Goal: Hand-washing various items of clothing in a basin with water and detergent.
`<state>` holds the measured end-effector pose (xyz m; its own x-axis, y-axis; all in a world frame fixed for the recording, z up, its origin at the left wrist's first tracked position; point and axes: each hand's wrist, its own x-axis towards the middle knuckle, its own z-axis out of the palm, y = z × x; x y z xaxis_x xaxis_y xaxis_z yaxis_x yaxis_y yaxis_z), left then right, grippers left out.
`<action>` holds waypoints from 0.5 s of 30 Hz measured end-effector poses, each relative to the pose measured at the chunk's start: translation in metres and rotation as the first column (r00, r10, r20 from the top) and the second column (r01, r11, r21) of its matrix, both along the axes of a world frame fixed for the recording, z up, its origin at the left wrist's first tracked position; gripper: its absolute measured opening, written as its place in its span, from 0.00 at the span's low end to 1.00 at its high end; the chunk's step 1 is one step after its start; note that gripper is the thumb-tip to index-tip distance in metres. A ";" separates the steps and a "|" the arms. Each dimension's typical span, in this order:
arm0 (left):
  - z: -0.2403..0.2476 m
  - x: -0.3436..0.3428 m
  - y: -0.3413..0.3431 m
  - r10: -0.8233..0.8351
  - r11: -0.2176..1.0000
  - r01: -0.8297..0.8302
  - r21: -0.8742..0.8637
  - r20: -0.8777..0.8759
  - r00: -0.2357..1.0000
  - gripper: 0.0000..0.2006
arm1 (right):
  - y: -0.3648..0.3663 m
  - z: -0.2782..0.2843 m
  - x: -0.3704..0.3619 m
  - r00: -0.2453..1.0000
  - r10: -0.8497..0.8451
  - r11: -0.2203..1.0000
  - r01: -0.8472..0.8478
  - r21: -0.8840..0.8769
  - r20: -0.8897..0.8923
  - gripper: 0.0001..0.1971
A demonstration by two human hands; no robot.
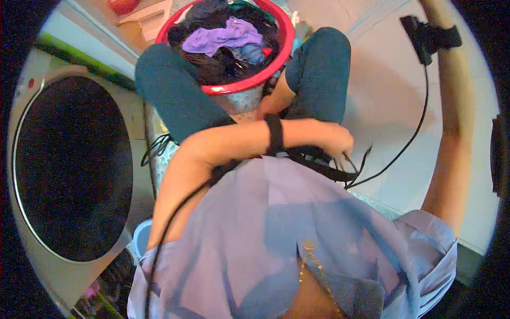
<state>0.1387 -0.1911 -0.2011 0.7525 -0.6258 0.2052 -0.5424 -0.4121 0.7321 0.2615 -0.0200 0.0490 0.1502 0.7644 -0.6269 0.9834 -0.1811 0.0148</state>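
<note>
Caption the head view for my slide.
Left hand at black cables, a red-rimmed basin of dark and purple fabrics ahead.

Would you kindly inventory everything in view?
Tub: 1, red rim, top centre
Laundry: uncountable, mostly dark, in tub
Cloth: 1, purple, atop laundry
Round door: 1, black, left
Container: 1, light blue, lower left
Cables: several, black, around body
Strapped device: 1, black, right forearm
Wristband: 1, black, left wrist
Unclear object: 1, red, top left
Shirt: 1, lavender, lower centre
Legs: 2, teal trousers, flanking tub
Foot: 1, bare, near tub
Arms: 2, bare, centre and right
Left hand: 1, bare, at cables
</note>
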 end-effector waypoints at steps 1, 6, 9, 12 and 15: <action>0.000 0.005 -0.003 0.031 0.951 -0.071 0.302 0.134 0.991 0.12 | 0.007 -0.022 0.012 0.997 0.025 0.997 -0.030 -0.076 -0.072 0.24; -0.044 0.030 0.041 0.306 0.938 -0.340 0.069 0.297 0.904 0.08 | 0.056 -0.189 0.022 0.881 0.415 0.907 -0.381 0.177 -0.229 0.18; -0.049 0.027 0.135 0.414 0.888 -0.427 0.172 0.108 0.904 0.12 | 0.107 -0.255 0.005 0.870 0.258 0.960 -0.280 0.009 -0.421 0.18; -0.074 -0.013 0.249 0.489 0.859 -0.511 -0.033 -0.244 0.837 0.15 | 0.167 -0.351 0.015 0.815 0.398 0.915 -0.388 0.114 -0.420 0.19; -0.154 -0.040 0.360 0.626 0.654 -0.753 -0.081 -0.501 0.598 0.16 | 0.237 -0.446 0.015 0.855 0.332 0.941 -0.328 0.081 -0.399 0.23</action>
<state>0.0990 0.1692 -0.3553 0.9774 0.1492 -0.1497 0.1887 -0.2973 0.9359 0.2761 0.2167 -0.3967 -0.3747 0.7305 -0.5709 0.9057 0.1567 -0.3938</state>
